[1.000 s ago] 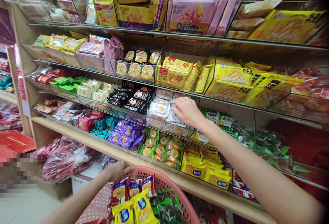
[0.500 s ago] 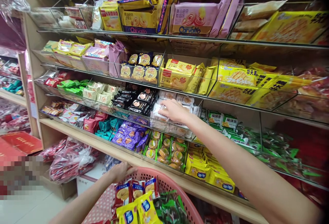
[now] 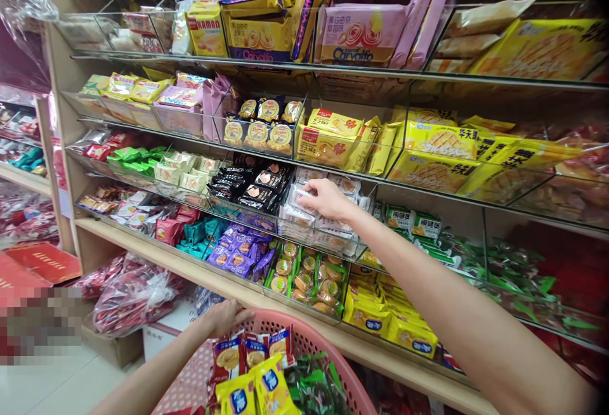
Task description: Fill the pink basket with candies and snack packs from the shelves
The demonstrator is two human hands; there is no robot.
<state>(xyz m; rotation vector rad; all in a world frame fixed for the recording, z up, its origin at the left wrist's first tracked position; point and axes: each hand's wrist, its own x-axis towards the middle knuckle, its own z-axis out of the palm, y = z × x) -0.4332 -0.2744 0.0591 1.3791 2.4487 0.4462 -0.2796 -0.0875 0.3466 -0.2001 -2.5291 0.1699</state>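
Observation:
My left hand [image 3: 226, 317] is wrapped round the rim of a pink perforated basket [image 3: 309, 337] at the bottom of the view. Inside it lie red packets [image 3: 229, 358], yellow packets [image 3: 272, 384] and green-and-dark packets [image 3: 316, 389]. Up on the shelf, my right hand [image 3: 328, 200] reaches over the white packets [image 3: 297, 212]. Its thumb and index finger are bent at a white packet; the other fingers are hidden behind the hand, and whether it grips the packet is unclear.
Black packets [image 3: 259, 193] lie left of the white ones. Below are purple packets [image 3: 235, 250] and yellow packets [image 3: 364, 310]. Clear dividers and front panels edge the shelves. A cardboard box [image 3: 111, 345] with bagged goods stands on the floor at lower left.
My right hand has shifted very slightly at the white packets, its fingers a little more bent. My left hand stays on the basket rim.

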